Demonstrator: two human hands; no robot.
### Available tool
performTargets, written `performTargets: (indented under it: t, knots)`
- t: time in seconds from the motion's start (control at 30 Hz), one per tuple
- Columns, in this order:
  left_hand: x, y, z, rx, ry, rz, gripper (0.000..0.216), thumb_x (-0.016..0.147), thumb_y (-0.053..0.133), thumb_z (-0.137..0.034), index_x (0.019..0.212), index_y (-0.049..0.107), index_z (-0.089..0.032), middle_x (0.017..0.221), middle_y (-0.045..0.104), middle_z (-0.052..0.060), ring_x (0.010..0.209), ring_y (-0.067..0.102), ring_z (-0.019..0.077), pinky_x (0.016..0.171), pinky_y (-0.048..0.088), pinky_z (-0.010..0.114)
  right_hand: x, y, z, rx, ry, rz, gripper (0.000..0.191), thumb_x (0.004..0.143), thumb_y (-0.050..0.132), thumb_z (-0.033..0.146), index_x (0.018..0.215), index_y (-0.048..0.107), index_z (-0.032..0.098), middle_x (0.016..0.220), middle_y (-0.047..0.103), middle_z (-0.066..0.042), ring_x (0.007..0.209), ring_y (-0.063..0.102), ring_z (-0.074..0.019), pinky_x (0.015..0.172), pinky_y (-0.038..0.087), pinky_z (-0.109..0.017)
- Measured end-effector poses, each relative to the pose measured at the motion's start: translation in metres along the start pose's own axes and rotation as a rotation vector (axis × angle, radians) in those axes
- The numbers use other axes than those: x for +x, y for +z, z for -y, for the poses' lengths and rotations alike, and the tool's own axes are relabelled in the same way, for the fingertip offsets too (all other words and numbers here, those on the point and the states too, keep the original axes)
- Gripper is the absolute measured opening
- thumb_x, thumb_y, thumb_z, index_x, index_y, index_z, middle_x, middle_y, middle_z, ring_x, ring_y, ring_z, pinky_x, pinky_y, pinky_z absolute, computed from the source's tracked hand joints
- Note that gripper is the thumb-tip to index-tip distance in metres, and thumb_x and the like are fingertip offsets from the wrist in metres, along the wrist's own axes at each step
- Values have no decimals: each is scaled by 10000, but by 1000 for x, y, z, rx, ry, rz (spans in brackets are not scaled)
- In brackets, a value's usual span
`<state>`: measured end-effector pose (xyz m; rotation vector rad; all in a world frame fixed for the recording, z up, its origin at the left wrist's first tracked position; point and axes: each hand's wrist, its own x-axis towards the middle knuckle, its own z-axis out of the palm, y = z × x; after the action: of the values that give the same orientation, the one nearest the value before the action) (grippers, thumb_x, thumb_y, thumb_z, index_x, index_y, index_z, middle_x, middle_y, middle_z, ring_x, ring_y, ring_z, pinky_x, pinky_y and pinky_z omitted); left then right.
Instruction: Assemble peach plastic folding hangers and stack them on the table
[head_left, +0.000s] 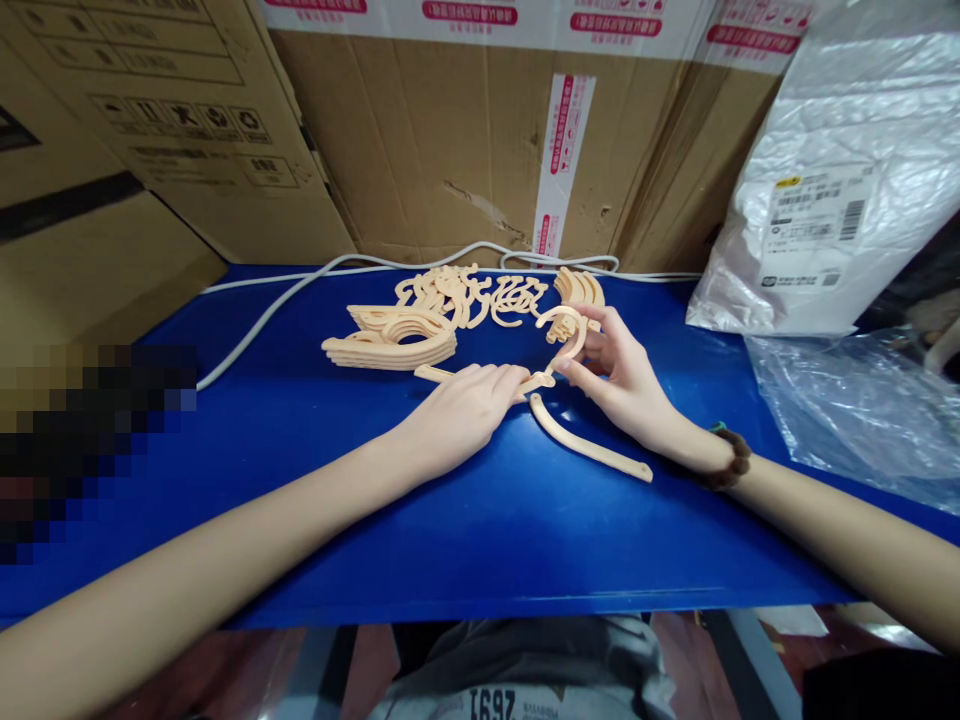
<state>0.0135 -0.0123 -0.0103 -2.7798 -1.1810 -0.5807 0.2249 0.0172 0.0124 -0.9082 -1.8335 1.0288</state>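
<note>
On the blue table (315, 500) lies a peach plastic hanger arm (589, 447), a long curved strip. My left hand (465, 410) rests palm down with fingers together on another strip of the same plastic, pressing it to the table. My right hand (622, 375) pinches a curved hook piece (570, 335) between thumb and fingers, its lower end meeting the strip under my left fingertips. A stack of curved hanger parts (390, 340) sits behind my left hand. Loose hook pieces (480, 295) lie beyond it.
Cardboard boxes (465, 130) stand along the table's back edge. A white cable (285, 300) runs across the back left. A grey plastic bag with a label (825, 170) and clear plastic wrap (855, 410) lie at the right. A beaded bracelet (731, 460) is on my right wrist.
</note>
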Motion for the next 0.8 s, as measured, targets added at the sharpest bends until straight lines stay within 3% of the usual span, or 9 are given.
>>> performTargets:
  t: [0.2,0.4,0.8]
  knots:
    - [1,0,0,-22,-9,13,304,1052,261,-296,1084,521,-142,929,639,74,803,594,203,723,432,318,4,-2,-2,206,143,64,517,837,678,298,1279,418,230,804,603,23,597,505,-99,515,409,-240]
    - [0,1,0,-51,15,-31,276,1051,269,-287,1097,503,-146,919,635,71,797,595,199,729,438,316,7,-6,-5,433,297,136,584,796,717,258,1309,439,221,800,632,25,557,471,-62,511,373,-201]
    - [-1,1,2,-111,-28,14,257,1048,275,-291,1061,500,-168,943,647,68,839,626,196,744,472,309,6,-4,-6,346,249,109,585,798,723,313,1295,428,222,738,605,51,548,461,-71,493,380,-207]
